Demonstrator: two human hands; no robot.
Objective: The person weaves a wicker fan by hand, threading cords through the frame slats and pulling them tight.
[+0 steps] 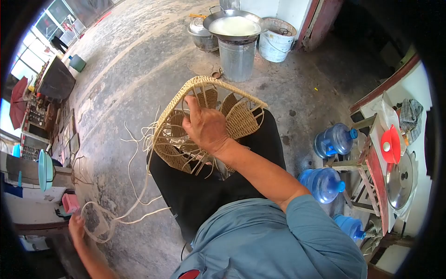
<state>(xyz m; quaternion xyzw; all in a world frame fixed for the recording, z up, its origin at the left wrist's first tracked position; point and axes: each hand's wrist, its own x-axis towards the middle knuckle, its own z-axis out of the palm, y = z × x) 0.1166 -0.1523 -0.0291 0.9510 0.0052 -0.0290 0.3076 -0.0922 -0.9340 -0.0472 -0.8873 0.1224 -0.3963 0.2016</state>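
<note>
A half-woven basket (179,100) of tan cord rests tilted on my lap, its braided rim arching over several woven, petal-like panels (242,122). Bare spokes show between the panels. My right hand (206,128) is inside the rim, its fingers curled round part of the basket's frame; the exact spot gripped is hidden behind the hand. Far out at the lower left, my left hand (77,228) is closed on a long pale cord (132,208) that loops and runs back to the basket. Loose cord ends (134,139) hang at the basket's left side.
Ahead, a wide pan (215,29) of pale liquid sits on a metal cylinder (237,60), beside a white bucket (274,48) and a lidded pot (204,41). Blue water jugs (335,139) stand on the right near a wooden stand with a red bowl (389,144). A pink container (70,203) is near my left hand.
</note>
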